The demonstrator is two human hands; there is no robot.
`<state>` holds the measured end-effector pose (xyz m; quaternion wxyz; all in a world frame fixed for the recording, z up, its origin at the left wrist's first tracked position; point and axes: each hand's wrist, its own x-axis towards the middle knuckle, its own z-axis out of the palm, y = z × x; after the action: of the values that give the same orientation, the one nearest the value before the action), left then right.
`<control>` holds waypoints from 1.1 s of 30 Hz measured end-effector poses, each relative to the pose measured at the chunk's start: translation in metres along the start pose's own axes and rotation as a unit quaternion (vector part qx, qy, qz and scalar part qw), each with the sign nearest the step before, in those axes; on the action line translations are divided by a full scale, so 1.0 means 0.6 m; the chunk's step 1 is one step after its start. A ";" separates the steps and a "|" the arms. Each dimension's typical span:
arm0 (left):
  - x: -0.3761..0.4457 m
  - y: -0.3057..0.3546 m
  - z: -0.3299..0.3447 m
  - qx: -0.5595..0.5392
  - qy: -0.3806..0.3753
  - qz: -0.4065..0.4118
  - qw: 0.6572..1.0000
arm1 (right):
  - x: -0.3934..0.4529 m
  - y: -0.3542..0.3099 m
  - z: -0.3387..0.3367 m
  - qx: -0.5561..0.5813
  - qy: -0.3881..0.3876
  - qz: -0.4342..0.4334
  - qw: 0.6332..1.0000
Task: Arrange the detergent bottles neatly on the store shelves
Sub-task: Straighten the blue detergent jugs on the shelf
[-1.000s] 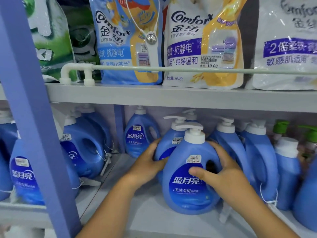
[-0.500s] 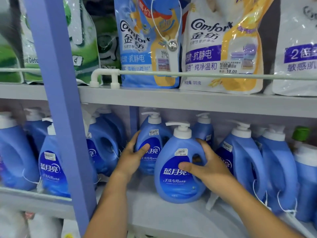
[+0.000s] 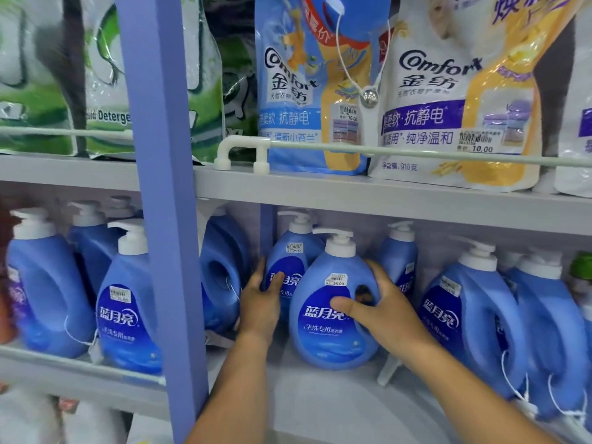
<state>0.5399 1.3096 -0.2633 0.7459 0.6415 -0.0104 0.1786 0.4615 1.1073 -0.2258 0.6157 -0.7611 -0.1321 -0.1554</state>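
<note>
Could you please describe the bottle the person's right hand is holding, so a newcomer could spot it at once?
Find the purple-blue upright post, then look right along the lower shelf. The front blue pump bottle stands forward of its row, label facing out, with the right hand curled around its handle; the bottle behind it is held by the left hand.

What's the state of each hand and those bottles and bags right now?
Front bottle: upright, gripped at its handle.
Rear bottle: upright, held.
Right hand: grips front bottle.
Left hand: holds rear bottle.
Comfort pouches: standing behind the rail.
</note>
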 end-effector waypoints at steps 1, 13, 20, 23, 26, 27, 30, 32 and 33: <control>-0.003 0.002 0.001 0.002 0.006 -0.002 1.000 | 0.004 0.002 0.007 -0.005 0.005 -0.006 1.000; -0.020 0.014 0.000 -0.016 0.036 -0.083 0.996 | 0.019 0.033 0.100 -0.149 0.066 -0.015 0.986; -0.024 0.020 -0.003 0.014 0.064 -0.072 0.995 | 0.023 0.041 0.109 -0.099 0.048 -0.022 0.994; -0.021 0.020 -0.005 0.011 0.072 -0.076 0.994 | 0.025 0.037 0.094 -0.026 0.041 -0.008 0.999; -0.021 0.021 -0.005 0.010 0.073 -0.076 0.994 | 0.022 0.041 0.094 -0.001 0.026 0.011 1.000; -0.021 0.020 -0.005 0.007 0.074 -0.080 0.994 | 0.021 0.045 0.098 0.003 0.028 0.005 1.000; -0.022 0.018 -0.008 -0.003 0.075 -0.092 0.993 | 0.019 0.049 0.106 0.001 0.035 -0.009 0.999; -0.023 0.022 -0.007 0.004 0.074 -0.093 0.993 | 0.021 0.051 0.105 0.004 0.033 -0.017 0.999; -0.025 0.024 -0.007 0.009 0.072 -0.091 0.993 | 0.021 0.047 0.104 0.004 0.022 -0.013 1.000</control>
<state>0.5209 1.3113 -0.2537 0.7522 0.6317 0.1039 0.1559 0.4889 1.1625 -0.2580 0.6194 -0.7534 -0.1286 -0.1794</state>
